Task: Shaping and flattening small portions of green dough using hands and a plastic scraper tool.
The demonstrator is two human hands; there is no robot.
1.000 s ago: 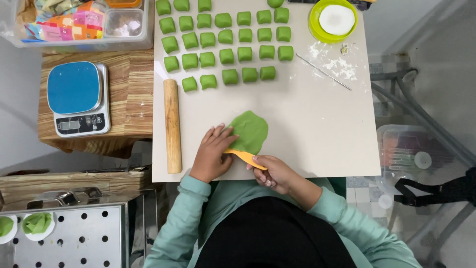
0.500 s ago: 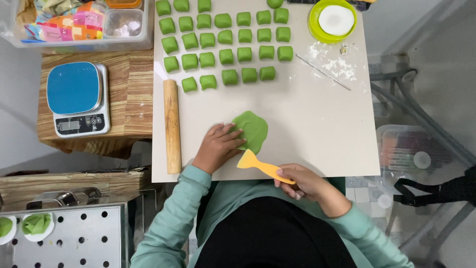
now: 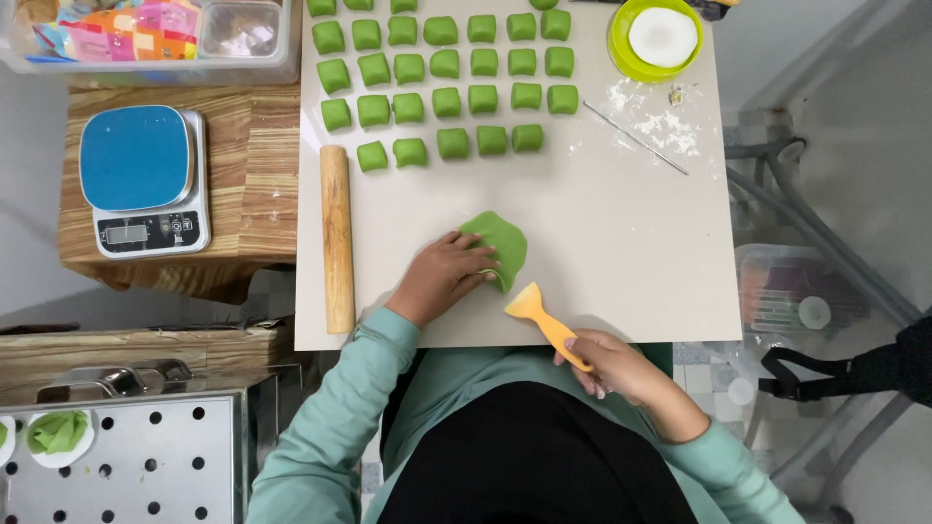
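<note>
A flattened piece of green dough (image 3: 505, 245) lies on the beige work board (image 3: 621, 252). My left hand (image 3: 442, 277) rests on the dough's left edge, fingers curled onto it. My right hand (image 3: 607, 364) grips the handle of an orange scraper (image 3: 542, 318) at the board's near edge; its blade points up-left, just below the dough and apart from it. Several rows of small green dough cubes (image 3: 449, 92) sit at the far part of the board.
A wooden rolling pin (image 3: 337, 238) lies along the board's left side. A green bowl of white flour (image 3: 656, 39) and a thin metal stick (image 3: 636, 139) are at the far right. A blue scale (image 3: 141, 180) stands on a wooden stool; a perforated steel tray (image 3: 126, 456) is lower left.
My right hand has drawn the scraper back from under the dough toward my body. The left hand stays on the dough, which has shifted slightly.
</note>
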